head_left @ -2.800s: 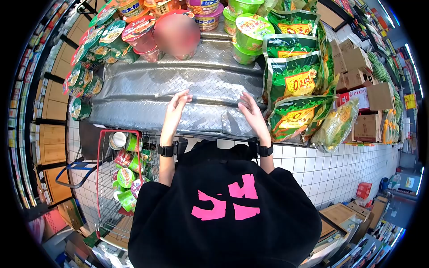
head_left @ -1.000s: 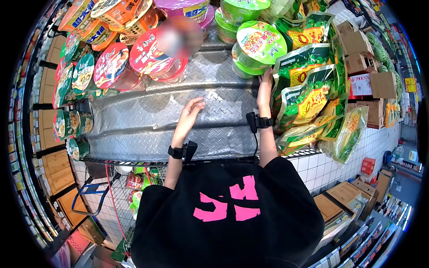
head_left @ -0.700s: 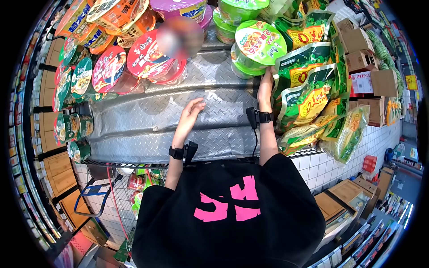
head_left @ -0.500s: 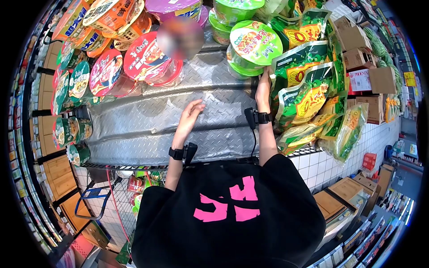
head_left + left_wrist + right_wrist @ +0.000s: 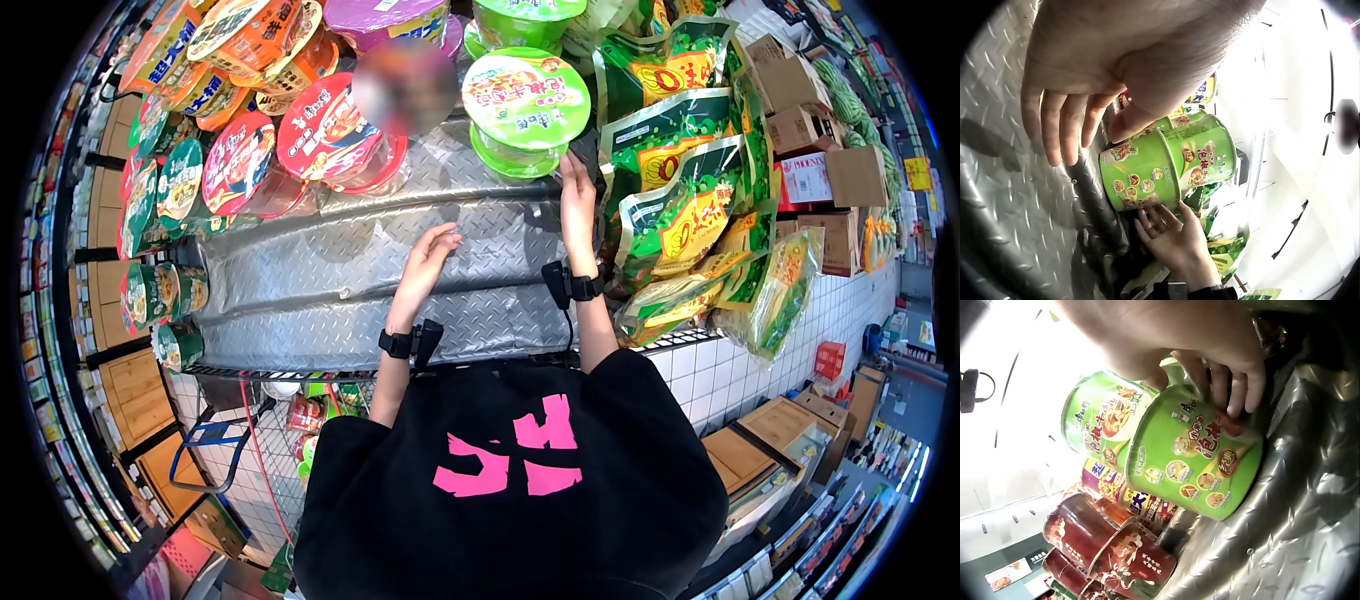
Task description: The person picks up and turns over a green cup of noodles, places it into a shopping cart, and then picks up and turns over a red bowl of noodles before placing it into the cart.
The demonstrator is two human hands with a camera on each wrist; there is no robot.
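Observation:
Two green noodle tubs are stacked, an upper tub (image 5: 527,98) on a lower tub (image 5: 508,158), beside the green bags. My right hand (image 5: 578,205) touches the lower tub's right side; in the right wrist view the fingers of the right hand (image 5: 1191,337) lie along the lower tub (image 5: 1191,462), not wrapped around it. From the left wrist view, the right hand (image 5: 1179,247) has its fingers spread at that tub (image 5: 1138,172). My left hand (image 5: 424,262) hovers over the metal-patterned shelf (image 5: 300,250), fingers relaxed and holding nothing.
Red tubs (image 5: 330,130) and orange tubs (image 5: 235,35) stand at the left, a purple tub (image 5: 385,15) behind. Green noodle bags (image 5: 680,215) line the right side. A shopping cart (image 5: 270,440) with tubs is below the shelf's left front edge.
The stacked green tubs have shifted left, away from the bags, with my right hand moving left against them. Earlier, both hands were above the shelf, touching nothing. My left hand has barely moved lately.

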